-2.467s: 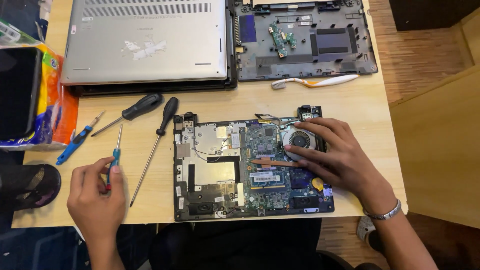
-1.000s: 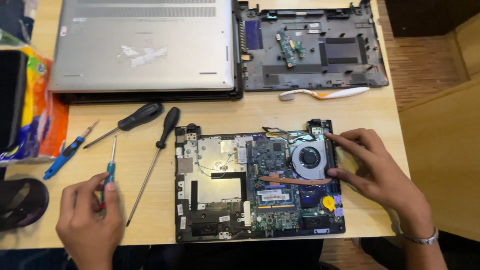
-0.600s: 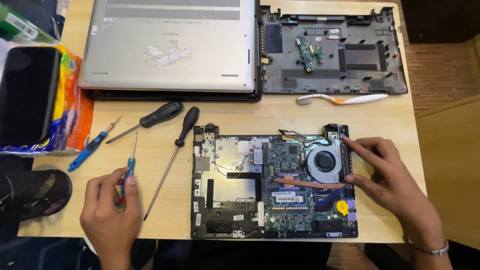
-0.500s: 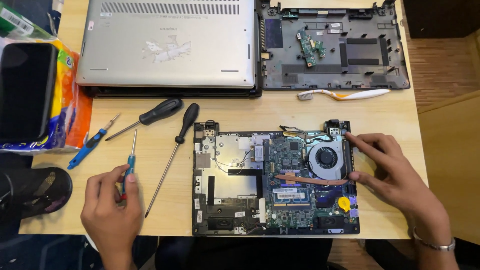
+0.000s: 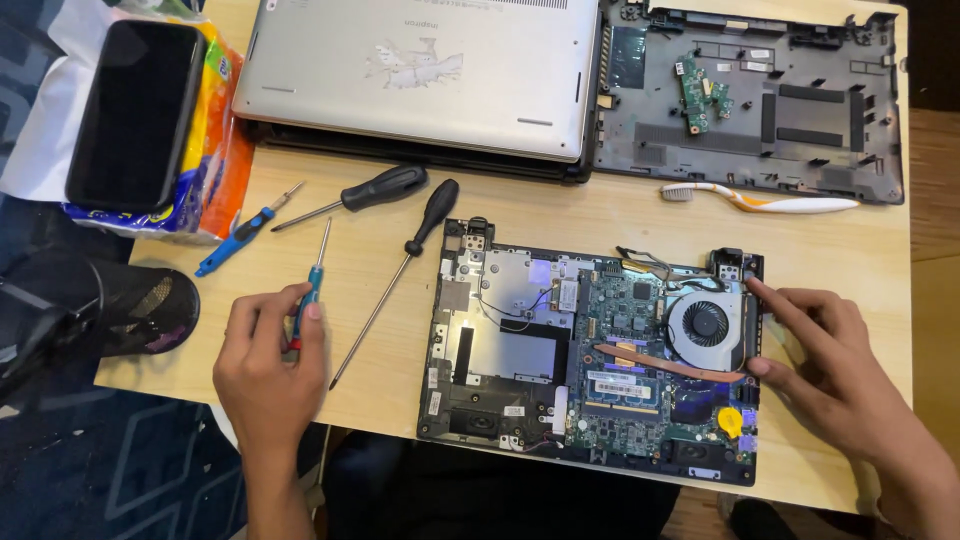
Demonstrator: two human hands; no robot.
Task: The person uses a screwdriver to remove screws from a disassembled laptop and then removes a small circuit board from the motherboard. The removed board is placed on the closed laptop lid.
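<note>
Wooden bench (image 5: 600, 215) carries an opened laptop base (image 5: 595, 365) between the hands; right hand (image 5: 835, 375), fingers spread, holds nothing and presses its right edge, left hand (image 5: 265, 360) is closed around a small screwdriver (image 5: 310, 285); the board looks rigid, light and fragile, best held by its frame edges

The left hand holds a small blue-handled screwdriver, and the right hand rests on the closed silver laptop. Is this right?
Not quite. In the head view the right hand rests on the right edge of the opened black laptop base, beside its round fan. The left hand does hold the small blue-handled screwdriver.
</note>
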